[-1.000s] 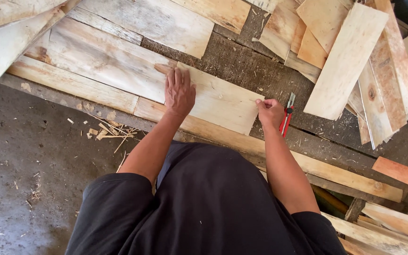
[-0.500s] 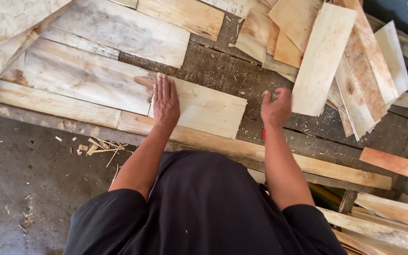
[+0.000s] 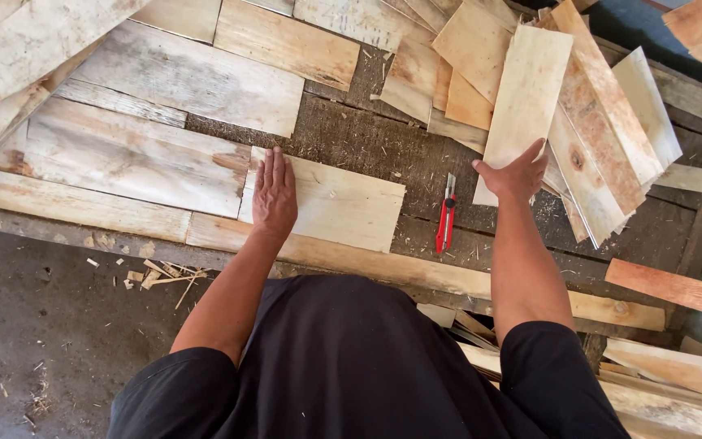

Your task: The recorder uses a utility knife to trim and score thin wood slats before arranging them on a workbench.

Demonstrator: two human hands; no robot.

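A dark bench [image 3: 351, 154] fills the frame centre, covered with boards. The left hand [image 3: 275, 197] lies flat, fingers together, on a pale board [image 3: 343, 203] at centre. The right hand [image 3: 517, 173] grips a long sheet [image 3: 528, 89] at upper right — a red knife [image 3: 446, 218] lies between them.

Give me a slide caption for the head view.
Left hand flat on pale board, right hand on plank, red knife between.

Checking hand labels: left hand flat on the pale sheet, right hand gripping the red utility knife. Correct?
Not quite. The head view shows the red utility knife lying on the workbench, untouched. The right hand is on a long pale veneer strip instead. The left hand does lie flat on the pale sheet.
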